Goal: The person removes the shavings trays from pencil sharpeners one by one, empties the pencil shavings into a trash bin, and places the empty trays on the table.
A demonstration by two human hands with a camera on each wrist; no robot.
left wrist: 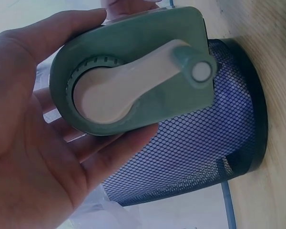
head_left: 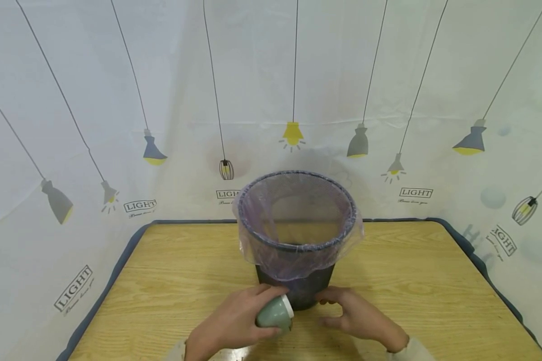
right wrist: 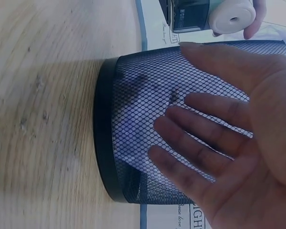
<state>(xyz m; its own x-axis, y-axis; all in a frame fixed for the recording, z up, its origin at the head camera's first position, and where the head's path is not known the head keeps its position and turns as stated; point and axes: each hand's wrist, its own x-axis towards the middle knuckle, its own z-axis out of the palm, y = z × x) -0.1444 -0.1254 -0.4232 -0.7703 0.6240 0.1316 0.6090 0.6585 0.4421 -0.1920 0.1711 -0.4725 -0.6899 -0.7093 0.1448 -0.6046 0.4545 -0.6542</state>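
Observation:
My left hand (head_left: 235, 318) holds a green hand-crank pencil sharpener (head_left: 272, 317), thumb along one side and fingers along the other. Its cream crank (left wrist: 133, 83) with a round-ended knob faces the palm in the left wrist view. From the right wrist view come its white round front (right wrist: 232, 17) with a small hole and a dark see-through lower part (right wrist: 190, 15). Just beyond both hands stands a black mesh wastebasket (head_left: 298, 286), lined with a thin purple bag (head_left: 289, 260). My right hand (head_left: 354, 313) has its fingers extended and spread beside the basket's base, holding nothing.
The wooden table (head_left: 176, 271) lies under the basket and has a dark blue border at its back and sides. A pale curtain (head_left: 262, 75) printed with lamps and LIGHT labels hangs behind and on both sides.

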